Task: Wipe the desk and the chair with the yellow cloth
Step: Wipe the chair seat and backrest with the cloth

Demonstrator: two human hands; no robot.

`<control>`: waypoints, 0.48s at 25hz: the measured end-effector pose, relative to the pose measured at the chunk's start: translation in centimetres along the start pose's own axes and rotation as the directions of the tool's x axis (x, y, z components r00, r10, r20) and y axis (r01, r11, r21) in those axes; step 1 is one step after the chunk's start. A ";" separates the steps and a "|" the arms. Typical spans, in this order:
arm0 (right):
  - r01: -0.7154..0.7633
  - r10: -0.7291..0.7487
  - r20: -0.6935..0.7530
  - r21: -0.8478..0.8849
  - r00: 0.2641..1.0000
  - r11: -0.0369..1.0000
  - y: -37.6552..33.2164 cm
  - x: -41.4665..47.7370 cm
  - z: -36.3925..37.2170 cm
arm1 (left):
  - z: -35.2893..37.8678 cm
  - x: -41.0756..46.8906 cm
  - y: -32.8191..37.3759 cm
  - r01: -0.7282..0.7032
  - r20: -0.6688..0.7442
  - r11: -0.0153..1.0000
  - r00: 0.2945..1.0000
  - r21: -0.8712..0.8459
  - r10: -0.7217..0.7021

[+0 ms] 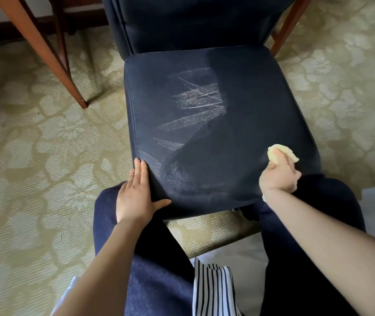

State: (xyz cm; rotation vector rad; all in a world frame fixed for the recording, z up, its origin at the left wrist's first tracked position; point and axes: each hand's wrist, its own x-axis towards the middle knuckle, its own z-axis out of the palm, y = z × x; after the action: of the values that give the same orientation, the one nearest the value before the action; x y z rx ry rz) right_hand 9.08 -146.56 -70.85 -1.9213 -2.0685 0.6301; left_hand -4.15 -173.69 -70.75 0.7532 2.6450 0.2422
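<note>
Crumpled yellow cloth (282,152) clamped in right hand (277,176) at five o'clock on dark navy padded chair seat (250,106); left hand (136,197) flat, bracing the seven o'clock corner. Risk — wad may smear central whitish streaks (195,103).

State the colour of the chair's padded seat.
The padded chair seat is dark navy blue with pale streaks; the head view shows it.

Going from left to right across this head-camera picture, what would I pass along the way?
wooden leg → left hand resting flat on the seat's edge → pale streaks on the chair seat → right hand gripping the yellow cloth
</note>
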 end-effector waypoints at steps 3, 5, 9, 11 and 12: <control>0.316 -0.307 0.103 -0.086 0.946 0.945 -2.5 -5.1 1.8 | 0.1 0.0 -0.1 -0.001 -0.009 1.000 1.000 -0.006 0.001; 0.589 -0.575 0.191 -0.018 0.795 0.808 -3.7 -8.7 2.7 | 0.1 0.1 -0.2 -0.002 -0.016 1.000 1.000 -0.022 0.002; 0.880 -0.864 0.353 0.179 0.359 0.439 -5.3 -13.2 4.4 | 0.3 0.0 -0.8 -0.016 -0.043 0.999 0.999 -0.050 0.014; 0.907 -0.879 0.440 0.271 0.182 0.323 -6.2 -14.1 5.3 | 0.4 -0.2 -1.0 -0.008 -0.061 0.997 0.998 -0.075 0.003; 0.915 -0.857 0.510 0.311 0.066 0.256 -6.4 -14.3 5.8 | 0.3 -0.2 -1.1 -0.001 -0.070 0.996 0.998 -0.086 -0.005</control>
State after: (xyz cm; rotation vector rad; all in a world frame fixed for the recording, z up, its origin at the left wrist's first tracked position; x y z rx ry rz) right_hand 2.25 -161.79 -71.35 0.0413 -3.0951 0.8147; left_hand -4.37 -174.74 -71.29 0.7261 2.6817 0.3866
